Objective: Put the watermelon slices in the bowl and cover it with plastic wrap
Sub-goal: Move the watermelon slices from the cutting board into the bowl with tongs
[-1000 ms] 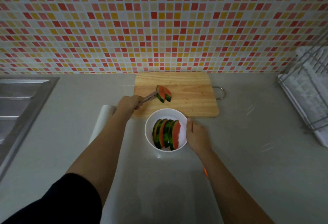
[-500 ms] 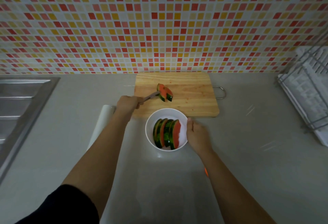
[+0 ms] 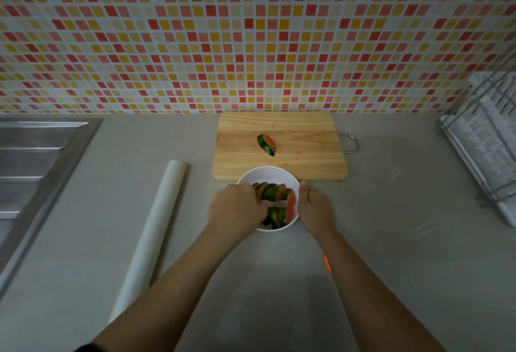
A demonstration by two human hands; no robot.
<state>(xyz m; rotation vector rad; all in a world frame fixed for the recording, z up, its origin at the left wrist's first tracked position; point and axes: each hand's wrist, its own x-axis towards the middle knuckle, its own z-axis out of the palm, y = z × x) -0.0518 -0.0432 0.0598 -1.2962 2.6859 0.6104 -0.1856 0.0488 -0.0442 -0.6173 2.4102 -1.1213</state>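
Note:
A white bowl (image 3: 268, 177) stands on the counter just in front of a wooden cutting board (image 3: 301, 139). Several watermelon slices (image 3: 275, 194) stand side by side inside it. My left hand (image 3: 237, 208) is over the bowl's left side, closed on metal tongs (image 3: 276, 204) whose tips reach across the slices. My right hand (image 3: 314, 208) grips the bowl's right rim. One watermelon slice (image 3: 266, 144) lies alone on the board. A roll of plastic wrap (image 3: 150, 237) lies on the counter to the left.
A steel sink (image 3: 30, 167) fills the left edge. A wire dish rack (image 3: 485, 150) stands at the right. The tiled wall (image 3: 251, 36) rises right behind the board. A small orange object (image 3: 326, 262) peeks out beside my right forearm.
My left hand carried a slice with the tongs from the cutting board back into the bowl. One slice stays on the board. My right hand kept its hold on the bowl.

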